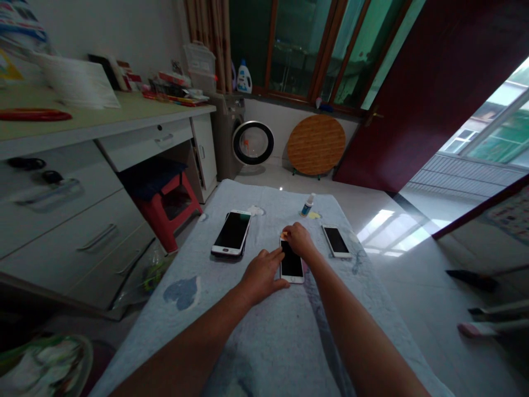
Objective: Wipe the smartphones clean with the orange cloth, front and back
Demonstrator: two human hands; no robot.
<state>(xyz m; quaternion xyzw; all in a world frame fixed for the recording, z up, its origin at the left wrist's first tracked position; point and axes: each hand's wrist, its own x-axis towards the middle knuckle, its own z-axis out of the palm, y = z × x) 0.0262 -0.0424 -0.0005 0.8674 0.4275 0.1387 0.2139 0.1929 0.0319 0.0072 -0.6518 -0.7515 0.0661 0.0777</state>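
Note:
A white-framed smartphone [292, 266] with a dark screen lies face up on the cloth-covered table [264, 342]. My left hand [261, 275] steadies it, fingers over its left edge and thumb by its lower edge. At the phone's top end, my right hand [299, 239] pinches a small orange cloth [284, 235] against the glass; most of that piece is hidden under the fingers. To the left a larger white phone [232, 232] rests on a dark item. Another white phone [336, 241] lies to the right. Behind them stands a small spray bottle [307, 205].
A white cabinet with a countertop [136, 118] runs along the left, with a red stool [169, 204] partly beneath it. Beyond the table are a washing machine [226, 135] with its door ajar and a round wooden board [316, 144]. A dark red door [397, 88] stands at right.

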